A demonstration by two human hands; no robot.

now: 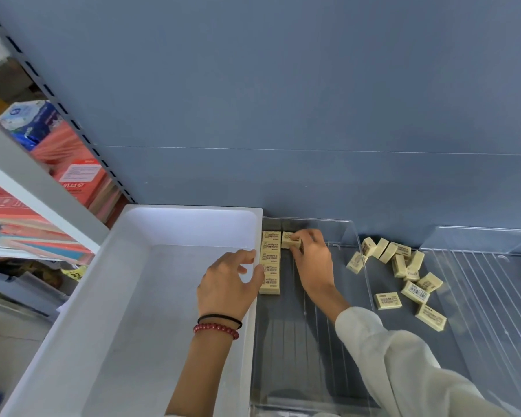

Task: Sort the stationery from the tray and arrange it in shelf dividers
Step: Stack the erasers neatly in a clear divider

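while the left hand rests loose and spread over the right rim of the white tray, holding nothing, the right hand pinches one yellow eraser at the back edge of the shelf, in the clear divider lane just beside the tray. it's touching a column of five erasers along that lane's left side. loose erasers lie scattered in the next lane over.
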